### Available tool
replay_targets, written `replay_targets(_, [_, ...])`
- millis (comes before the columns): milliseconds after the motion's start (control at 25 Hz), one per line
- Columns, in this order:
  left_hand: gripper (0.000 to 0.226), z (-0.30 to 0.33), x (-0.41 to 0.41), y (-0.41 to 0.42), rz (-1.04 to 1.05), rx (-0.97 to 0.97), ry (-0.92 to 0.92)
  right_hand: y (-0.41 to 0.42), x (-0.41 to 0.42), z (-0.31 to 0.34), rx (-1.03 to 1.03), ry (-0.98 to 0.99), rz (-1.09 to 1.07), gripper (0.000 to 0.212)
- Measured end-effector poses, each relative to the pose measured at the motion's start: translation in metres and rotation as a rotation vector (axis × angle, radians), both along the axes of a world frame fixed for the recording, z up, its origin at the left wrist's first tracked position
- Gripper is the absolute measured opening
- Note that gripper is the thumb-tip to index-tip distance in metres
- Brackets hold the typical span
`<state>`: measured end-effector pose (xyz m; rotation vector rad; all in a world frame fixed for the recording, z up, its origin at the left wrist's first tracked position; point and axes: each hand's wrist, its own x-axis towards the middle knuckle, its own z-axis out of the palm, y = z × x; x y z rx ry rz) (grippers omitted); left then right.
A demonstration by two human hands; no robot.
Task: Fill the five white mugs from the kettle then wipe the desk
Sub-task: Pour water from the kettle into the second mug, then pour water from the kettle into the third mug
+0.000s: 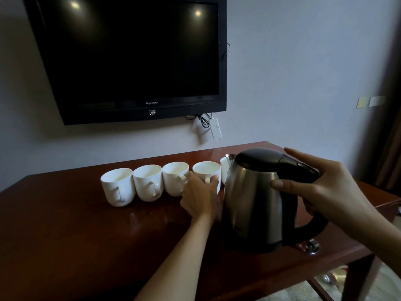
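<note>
Stainless steel kettle [253, 205], black-lidded and black-handled, stands nearest the viewer on the dark red-brown table [65, 224] and serves as the landmark. On its handle side, the right hand [325, 192] rests over the top of the handle, thumb against the steel body and fingers [297, 154] stretched out over the lid rather than wrapped around the grip. Just to the other side of the kettle, the left hand [200, 198] grips the fourth mug [206, 172] around its handle side, fingers curled against its wall. Beyond that hand, three more white mugs [149, 183] continue the row away from the kettle, each touching its neighbour, handles turned toward the viewer. A fifth mug [224, 170] sits behind the kettle's spout, largely hidden by it. Whether any mug holds water cannot be told. Farthest back, a dark wall-mounted television [130, 57] hangs above the row.

Risks, as judged: with the right-hand fingers not yet wrapped around the handle, a lift could let the kettle swing or slip. The tight row leaves little margin, so a careless pour could splash the neighbours or the steadying left hand.
</note>
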<state>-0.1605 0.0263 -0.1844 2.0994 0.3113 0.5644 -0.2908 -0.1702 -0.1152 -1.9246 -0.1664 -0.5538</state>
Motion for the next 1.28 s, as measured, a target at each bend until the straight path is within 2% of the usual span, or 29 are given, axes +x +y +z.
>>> replay_targets(160, [0.058,-0.003,0.01,-0.011,0.02,-0.002,0.015,0.003,-0.004,0.002,0.001,0.0,-0.02,0.102])
replay_targets(360, [0.055,-0.001,0.019,-0.019,0.017,-0.043,0.058,0.004,-0.004,0.003,0.023,0.019,-0.005,0.096])
replay_targets(560, [0.062,-0.019,-0.017,-0.001,-0.116,-0.045,-0.13,0.009,-0.009,0.003,0.059,0.028,0.013,0.087])
replay_targets(680, [0.058,-0.023,-0.026,0.021,-0.005,-0.136,-0.228,0.009,-0.009,0.003,0.071,0.035,0.008,0.083])
replay_targets(840, [0.064,-0.017,-0.023,0.04,0.069,-0.382,-0.127,0.009,-0.007,0.003,0.105,0.042,0.008,0.086])
replay_targets(960, [0.071,-0.014,-0.018,0.041,0.019,-0.323,-0.084,0.01,-0.006,0.004,0.127,0.04,0.023,0.073])
replay_targets(1120, [0.084,0.001,-0.008,0.033,-0.012,-0.313,-0.02,0.008,-0.003,0.002,0.14,0.043,0.02,0.07])
replay_targets(1280, [0.08,0.0,-0.008,0.032,0.041,-0.277,-0.035,0.01,-0.005,0.003,0.123,0.028,0.013,0.061])
